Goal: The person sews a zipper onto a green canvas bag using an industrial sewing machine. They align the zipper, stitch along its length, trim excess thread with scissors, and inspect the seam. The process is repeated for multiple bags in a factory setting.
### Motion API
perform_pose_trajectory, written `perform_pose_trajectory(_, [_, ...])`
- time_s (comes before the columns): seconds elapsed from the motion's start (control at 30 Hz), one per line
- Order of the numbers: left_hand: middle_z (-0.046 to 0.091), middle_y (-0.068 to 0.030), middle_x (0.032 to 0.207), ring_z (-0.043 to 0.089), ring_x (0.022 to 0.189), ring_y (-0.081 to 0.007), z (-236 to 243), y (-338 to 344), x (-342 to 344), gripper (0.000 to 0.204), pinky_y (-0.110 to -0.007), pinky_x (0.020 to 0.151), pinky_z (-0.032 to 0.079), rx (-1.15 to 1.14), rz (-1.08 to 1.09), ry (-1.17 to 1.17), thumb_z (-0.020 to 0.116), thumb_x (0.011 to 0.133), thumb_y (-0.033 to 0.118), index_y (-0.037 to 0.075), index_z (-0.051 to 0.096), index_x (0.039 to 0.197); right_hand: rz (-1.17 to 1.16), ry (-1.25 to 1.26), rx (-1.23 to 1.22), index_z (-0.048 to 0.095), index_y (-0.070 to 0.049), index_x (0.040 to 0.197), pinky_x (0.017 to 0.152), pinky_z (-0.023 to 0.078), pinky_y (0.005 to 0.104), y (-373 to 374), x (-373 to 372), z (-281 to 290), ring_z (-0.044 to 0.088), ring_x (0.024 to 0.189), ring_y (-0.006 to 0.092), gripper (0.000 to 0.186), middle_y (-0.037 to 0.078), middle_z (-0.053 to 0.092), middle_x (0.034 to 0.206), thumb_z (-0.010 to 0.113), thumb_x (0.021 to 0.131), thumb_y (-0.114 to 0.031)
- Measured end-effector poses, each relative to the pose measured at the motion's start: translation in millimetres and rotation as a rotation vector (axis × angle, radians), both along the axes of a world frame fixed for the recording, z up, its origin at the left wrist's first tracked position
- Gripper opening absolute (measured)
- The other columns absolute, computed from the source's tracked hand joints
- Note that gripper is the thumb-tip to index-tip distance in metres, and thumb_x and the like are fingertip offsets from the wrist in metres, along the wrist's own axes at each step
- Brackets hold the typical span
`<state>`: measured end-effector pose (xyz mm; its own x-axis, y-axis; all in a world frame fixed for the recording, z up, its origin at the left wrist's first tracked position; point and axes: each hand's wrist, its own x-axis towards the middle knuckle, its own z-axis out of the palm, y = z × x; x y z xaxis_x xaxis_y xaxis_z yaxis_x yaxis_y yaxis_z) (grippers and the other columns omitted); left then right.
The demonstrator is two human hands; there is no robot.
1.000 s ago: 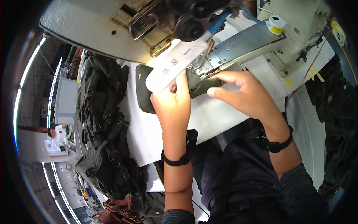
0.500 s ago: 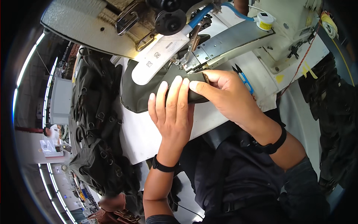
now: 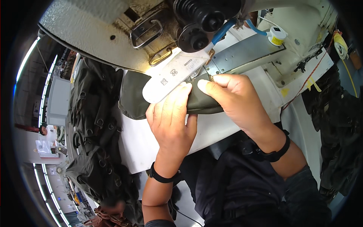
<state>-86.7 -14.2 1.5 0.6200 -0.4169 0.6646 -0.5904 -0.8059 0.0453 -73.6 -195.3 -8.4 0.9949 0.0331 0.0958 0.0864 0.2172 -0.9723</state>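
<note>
Beneath the sewing machine [image 3: 90, 34] lies a dark green fabric piece [image 3: 204, 105], its upper edge by the needle area. My left hand [image 3: 171, 123] rests flat on it with fingers stretched out side by side and thumb apart; the fingertips reach to the edge of the white guard plate [image 3: 172, 73]. To the right, my right hand [image 3: 244, 102] pinches the fabric's upper edge between thumb and forefinger. A short strip with brass-coloured teeth, like a zipper, shows at that pinch. The guard plate hides the needle and part of the fabric.
Dark green bags [image 3: 89, 102] with metal rings are heaped on the left. The white tabletop [image 3: 132, 147] ends close before my body. A small white round container [image 3: 277, 36] stands on the machine bed. More dark fabric [image 3: 340, 125] hangs at the right.
My view has shifted closer to the machine head. My left fingers now reach up to the guard plate, and more of the fabric shows between my hands. The blue-handled snips are hidden now.
</note>
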Motion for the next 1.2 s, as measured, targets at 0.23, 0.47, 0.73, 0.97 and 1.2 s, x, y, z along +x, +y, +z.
perform_pose_trajectory(0.23, [0.071, -0.0048, 0.125, 0.066, 0.115, -0.0224, -1.3, 14.9, 4.5, 0.056, -0.045, 0.107, 0.043, 0.035, -0.047, -0.043, 0.076, 0.074, 0.0, 0.008, 0.071, 0.129, -0.189, -0.128, -0.332, 0.068, 0.003, 0.093, 0.052, 0.034, 0.023, 2.1, -3.2, 5.5, 0.043, 0.059, 0.0006, 0.017, -0.006, 0.055, 0.062, 0.066, 0.101, -0.013])
perform_pose_trajectory(0.47, [0.07, -0.0024, 0.13, 0.065, 0.117, -0.0237, 3.6, 27.2, 8.2, 0.044, -0.043, 0.107, 0.041, 0.201, -0.024, -0.201, 0.079, 0.078, 0.006, 0.014, 0.076, 0.121, 0.118, 0.086, -0.003, 0.066, 0.003, 0.106, 0.05, 0.04, 0.0263, -15.3, 4.4, 37.8, 0.047, 0.052, 0.0058, 0.019, -0.001, 0.051, 0.059, 0.056, 0.098, -0.011])
perform_pose_trajectory(0.73, [0.074, -0.0004, 0.123, 0.066, 0.113, -0.0243, 9.5, 20.6, 8.3, 0.042, -0.04, 0.097, 0.047, 0.156, -0.061, -0.198, 0.078, 0.077, 0.005, 0.012, 0.077, 0.119, -0.132, -0.28, -0.174, 0.072, -0.001, 0.095, 0.061, 0.044, 0.0305, -12.2, 8.8, 40.2, 0.053, 0.062, 0.0151, 0.014, 0.001, 0.054, 0.068, 0.067, 0.095, -0.014])
perform_pose_trajectory(0.97, [0.073, -0.0014, 0.122, 0.065, 0.108, -0.0242, 6.0, 8.1, 2.9, 0.053, -0.039, 0.096, 0.045, 0.102, -0.009, -0.143, 0.079, 0.071, 0.001, 0.011, 0.074, 0.123, -0.498, -0.706, -0.888, 0.065, -0.009, 0.086, 0.103, 0.038, 0.0464, -2.1, 22.3, 4.5, 0.059, 0.11, 0.0288, 0.018, 0.006, 0.067, 0.104, 0.08, 0.083, -0.017])
perform_pose_trajectory(1.2, [0.073, -0.0008, 0.121, 0.065, 0.107, -0.0234, 1.4, 12.3, 7.5, 0.054, -0.037, 0.092, 0.044, 0.081, -0.042, -0.132, 0.079, 0.071, 0.0, 0.012, 0.074, 0.123, -0.437, -0.692, -0.858, 0.064, -0.01, 0.086, 0.109, 0.033, 0.0472, -3.7, 27.2, 2.4, 0.06, 0.111, 0.0283, 0.016, 0.006, 0.067, 0.103, 0.079, 0.083, -0.014])
